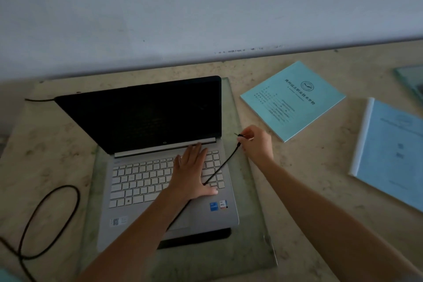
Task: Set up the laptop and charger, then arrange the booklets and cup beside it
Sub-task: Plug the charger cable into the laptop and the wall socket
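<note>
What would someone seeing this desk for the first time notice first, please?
Most eyes would land on the open laptop with its dark screen, sitting on a glass sheet at the middle of the desk. The left hand lies flat on the keyboard while the right hand pinches the charger plug just off the laptop's right edge, its black cable trailing back across the keys. Two pale blue booklets lie to the right.
</note>
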The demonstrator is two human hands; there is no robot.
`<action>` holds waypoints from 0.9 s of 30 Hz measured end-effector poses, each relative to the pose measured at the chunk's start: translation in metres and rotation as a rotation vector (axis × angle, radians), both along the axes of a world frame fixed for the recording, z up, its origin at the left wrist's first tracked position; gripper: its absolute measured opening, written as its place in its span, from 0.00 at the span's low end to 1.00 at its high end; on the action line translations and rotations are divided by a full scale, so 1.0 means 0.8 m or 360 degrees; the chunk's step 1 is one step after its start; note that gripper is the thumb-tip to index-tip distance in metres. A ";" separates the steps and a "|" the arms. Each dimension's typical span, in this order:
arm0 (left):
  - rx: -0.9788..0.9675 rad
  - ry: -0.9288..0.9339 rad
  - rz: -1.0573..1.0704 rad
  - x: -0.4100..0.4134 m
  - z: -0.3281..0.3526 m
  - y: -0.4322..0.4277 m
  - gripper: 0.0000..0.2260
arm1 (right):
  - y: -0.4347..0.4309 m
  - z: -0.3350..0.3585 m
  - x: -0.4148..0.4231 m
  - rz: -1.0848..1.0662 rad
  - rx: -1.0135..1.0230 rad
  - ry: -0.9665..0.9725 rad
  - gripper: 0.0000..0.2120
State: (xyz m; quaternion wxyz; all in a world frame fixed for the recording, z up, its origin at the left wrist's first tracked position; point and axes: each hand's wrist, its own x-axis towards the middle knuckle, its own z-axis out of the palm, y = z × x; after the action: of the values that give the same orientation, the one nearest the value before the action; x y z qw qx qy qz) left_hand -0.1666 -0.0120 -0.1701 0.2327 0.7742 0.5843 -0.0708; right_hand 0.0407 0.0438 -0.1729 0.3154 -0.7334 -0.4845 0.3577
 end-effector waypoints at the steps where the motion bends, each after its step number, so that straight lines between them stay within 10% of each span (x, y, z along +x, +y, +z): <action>1: 0.0018 0.0011 -0.0008 -0.001 -0.001 -0.001 0.54 | 0.002 -0.001 -0.001 0.0038 0.0009 -0.0058 0.04; 15: 0.0055 -0.0017 -0.0053 -0.007 -0.008 -0.002 0.53 | 0.041 0.018 0.030 -0.0894 -0.0097 0.0881 0.07; 27: 0.0050 0.0037 -0.0027 -0.003 -0.019 -0.004 0.55 | -0.001 -0.018 0.001 0.0286 -0.0009 -0.0202 0.10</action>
State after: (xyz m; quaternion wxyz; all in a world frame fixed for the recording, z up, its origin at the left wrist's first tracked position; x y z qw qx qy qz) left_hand -0.1692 -0.0148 -0.1854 0.2131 0.7818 0.5815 -0.0724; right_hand 0.0414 0.0434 -0.1876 0.2485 -0.7090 -0.5664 0.3387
